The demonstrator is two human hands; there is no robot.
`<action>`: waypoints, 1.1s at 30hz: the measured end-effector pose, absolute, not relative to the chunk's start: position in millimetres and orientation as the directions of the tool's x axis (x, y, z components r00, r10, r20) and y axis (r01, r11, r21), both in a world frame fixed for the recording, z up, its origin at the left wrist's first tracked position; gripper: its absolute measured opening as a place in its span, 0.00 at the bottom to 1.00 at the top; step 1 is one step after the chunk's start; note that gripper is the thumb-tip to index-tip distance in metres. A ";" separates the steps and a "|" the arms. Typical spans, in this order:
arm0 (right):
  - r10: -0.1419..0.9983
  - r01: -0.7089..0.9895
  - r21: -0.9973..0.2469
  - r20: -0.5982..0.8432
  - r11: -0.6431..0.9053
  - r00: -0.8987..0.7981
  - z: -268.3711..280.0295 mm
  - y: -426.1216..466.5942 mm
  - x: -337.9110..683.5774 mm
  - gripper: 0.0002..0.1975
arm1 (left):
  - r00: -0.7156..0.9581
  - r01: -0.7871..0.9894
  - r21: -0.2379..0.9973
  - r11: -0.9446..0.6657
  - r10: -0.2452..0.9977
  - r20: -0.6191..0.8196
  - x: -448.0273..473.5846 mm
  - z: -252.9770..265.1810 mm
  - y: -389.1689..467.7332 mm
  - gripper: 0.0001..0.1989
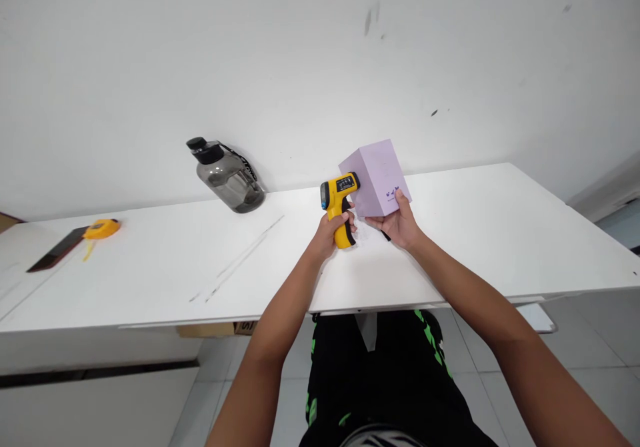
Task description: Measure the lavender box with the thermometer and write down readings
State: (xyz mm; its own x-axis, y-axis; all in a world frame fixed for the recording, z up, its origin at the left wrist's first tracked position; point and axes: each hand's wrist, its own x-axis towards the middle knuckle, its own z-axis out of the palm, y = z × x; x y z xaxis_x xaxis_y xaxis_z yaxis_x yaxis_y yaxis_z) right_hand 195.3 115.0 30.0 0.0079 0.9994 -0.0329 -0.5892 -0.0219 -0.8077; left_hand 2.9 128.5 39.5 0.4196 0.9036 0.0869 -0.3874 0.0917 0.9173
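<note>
My left hand point(333, 230) is closed round the handle of a yellow and black infrared thermometer gun point(339, 190). Its nose points right, at the left face of a lilac box point(383, 173); whether it touches the box I cannot tell. The box is tilted, with small dark purple marks near its lower edge. My right hand point(400, 225) grips the box at its lower right corner, thumb on the front and fingers underneath. A small dark thing point(385, 235) shows just below the box, mostly hidden.
A grey see-through water bottle point(230, 180) with a black lid stands against the wall. Farther left lie a yellow tape measure point(103, 228) and a dark flat piece point(57, 250). The white shelf point(500, 233) has its front edge close to my body.
</note>
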 end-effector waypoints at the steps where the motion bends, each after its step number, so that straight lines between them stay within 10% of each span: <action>1: 0.999 -0.590 -0.807 -0.033 -0.023 0.006 29.7 115.2 195.5 0.28 | 0.420 -0.388 0.917 0.090 0.903 0.089 3.0 39.5 128.5 0.26; 33: 0.998 -0.559 -0.827 -0.055 -0.059 -0.024 27.9 116.5 196.9 0.31 | 0.425 -0.397 0.914 0.086 0.900 0.100 4.6 39.6 129.6 0.25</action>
